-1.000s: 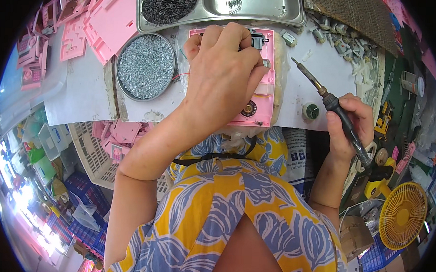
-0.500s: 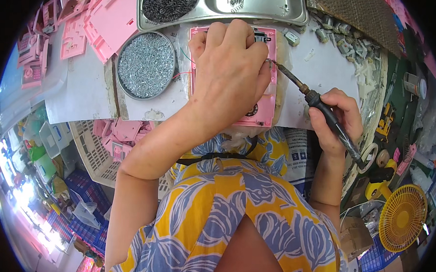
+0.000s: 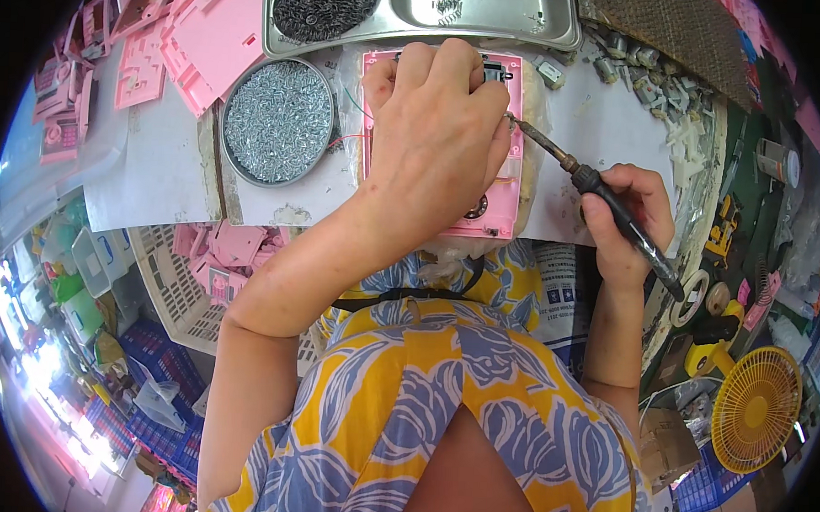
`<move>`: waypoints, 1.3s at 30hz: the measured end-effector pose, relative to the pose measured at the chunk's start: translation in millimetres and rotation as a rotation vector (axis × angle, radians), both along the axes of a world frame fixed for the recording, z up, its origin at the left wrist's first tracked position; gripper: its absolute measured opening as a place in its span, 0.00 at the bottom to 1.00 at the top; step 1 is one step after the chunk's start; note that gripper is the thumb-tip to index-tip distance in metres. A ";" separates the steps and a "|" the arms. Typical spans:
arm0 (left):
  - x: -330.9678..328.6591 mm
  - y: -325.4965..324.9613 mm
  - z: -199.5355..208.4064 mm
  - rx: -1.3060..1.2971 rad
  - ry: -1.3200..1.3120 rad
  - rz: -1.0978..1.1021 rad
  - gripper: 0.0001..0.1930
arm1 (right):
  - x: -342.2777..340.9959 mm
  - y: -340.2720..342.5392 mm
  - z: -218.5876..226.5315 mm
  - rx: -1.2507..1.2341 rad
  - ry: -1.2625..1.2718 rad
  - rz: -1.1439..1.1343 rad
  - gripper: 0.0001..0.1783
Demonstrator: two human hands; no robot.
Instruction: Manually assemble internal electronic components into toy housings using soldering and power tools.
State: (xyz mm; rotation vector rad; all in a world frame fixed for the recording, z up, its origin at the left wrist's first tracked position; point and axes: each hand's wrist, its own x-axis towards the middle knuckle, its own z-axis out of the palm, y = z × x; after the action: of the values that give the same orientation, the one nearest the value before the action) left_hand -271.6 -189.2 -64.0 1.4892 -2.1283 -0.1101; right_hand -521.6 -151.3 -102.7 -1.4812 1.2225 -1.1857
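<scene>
My left hand (image 3: 439, 120) lies over a pink plastic casing (image 3: 506, 192), its fingers curled and its thumb close to the forefinger. Whatever those fingers pinch is hidden under them. In my right hand (image 3: 633, 211) is a soldering iron (image 3: 614, 203), held like a pen by its black handle. The iron's metal tip points left and meets the casing area right beside my left thumb. A black part (image 3: 496, 70) sits at the casing's far end, and a dark round piece (image 3: 476, 207) shows at its near end. Thin red and green wires (image 3: 349, 137) stick out at the left.
A round dish of small silvery screws or pins (image 3: 277, 122) stands left of the casing. Behind is a metal tray (image 3: 479, 35) with dark springs. Pink panels (image 3: 209, 41) pile at far left, small motors (image 3: 651, 79) at far right. A yellow fan (image 3: 756, 410) stands lower right.
My right hand has shifted slightly left, and the rear of the iron's handle has risen a little in the picture. The tip stays beside my left thumb. My left hand keeps its pose.
</scene>
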 end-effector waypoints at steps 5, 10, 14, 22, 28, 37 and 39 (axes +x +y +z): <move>0.8 0.0 -0.7 0.008 0.000 -0.003 0.05 | 8.2 -1.1 17.6 0.103 -0.254 -0.029 0.17; 0.8 0.7 0.2 0.016 -0.012 -0.005 0.05 | 8.4 -0.4 29.5 0.024 -0.222 -0.051 0.17; 0.2 0.7 -0.2 0.004 -0.052 0.002 0.05 | 1.5 -0.7 29.6 -0.038 -0.120 -0.073 0.17; 9.7 5.6 14.7 0.050 -0.048 -0.060 0.17 | -10.0 -6.0 31.9 -0.140 -0.043 -0.069 0.17; 83.8 17.2 41.6 0.227 -0.388 -0.091 0.16 | -14.0 -4.8 42.6 -0.207 -0.015 -0.110 0.16; 90.0 10.9 32.4 0.396 0.001 -0.115 0.07 | 7.6 -23.2 53.9 -0.192 -0.109 0.036 0.17; 94.0 10.6 35.0 0.325 -0.151 -0.122 0.08 | 18.4 -23.8 54.5 -0.225 -0.089 0.026 0.17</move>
State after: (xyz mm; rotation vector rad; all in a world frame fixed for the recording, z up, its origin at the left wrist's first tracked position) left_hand -177.6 -178.5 -29.0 1.5864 -2.4124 -0.4176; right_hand -503.2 -175.1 -48.1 -1.5841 1.0335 -1.3927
